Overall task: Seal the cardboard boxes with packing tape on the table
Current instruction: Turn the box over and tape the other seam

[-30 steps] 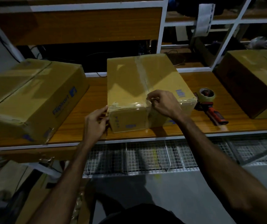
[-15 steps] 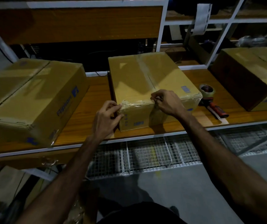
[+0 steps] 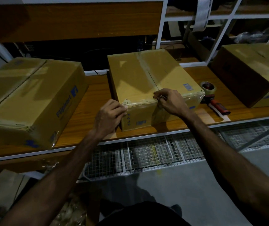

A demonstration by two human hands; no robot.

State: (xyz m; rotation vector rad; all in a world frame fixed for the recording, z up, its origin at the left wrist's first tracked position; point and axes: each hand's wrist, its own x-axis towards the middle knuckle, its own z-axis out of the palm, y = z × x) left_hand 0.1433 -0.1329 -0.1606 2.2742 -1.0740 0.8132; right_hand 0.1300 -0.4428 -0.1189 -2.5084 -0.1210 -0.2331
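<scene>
The middle cardboard box (image 3: 146, 74) stands on the wooden table (image 3: 96, 93), with clear tape down its top seam. A clear tape strip (image 3: 140, 102) runs along its near top edge. My left hand (image 3: 109, 116) grips the box's near left corner, fingers curled on the tape end there. At the middle of that edge, where the seam meets it, my right hand (image 3: 169, 101) pinches the tape with thumb and fingertips. A tape dispenser (image 3: 212, 97) with a red handle lies on the table just right of the box.
A larger printed box (image 3: 32, 98) sits at the left, overhanging the table's front edge. Another box (image 3: 252, 67) stands at the far right. White shelf posts rise behind. A wire mesh rack (image 3: 146, 154) lies under the table.
My left hand has moved up from the box's lower left side onto its top left corner. The right hand stays at the edge's middle. The view has shifted slightly.
</scene>
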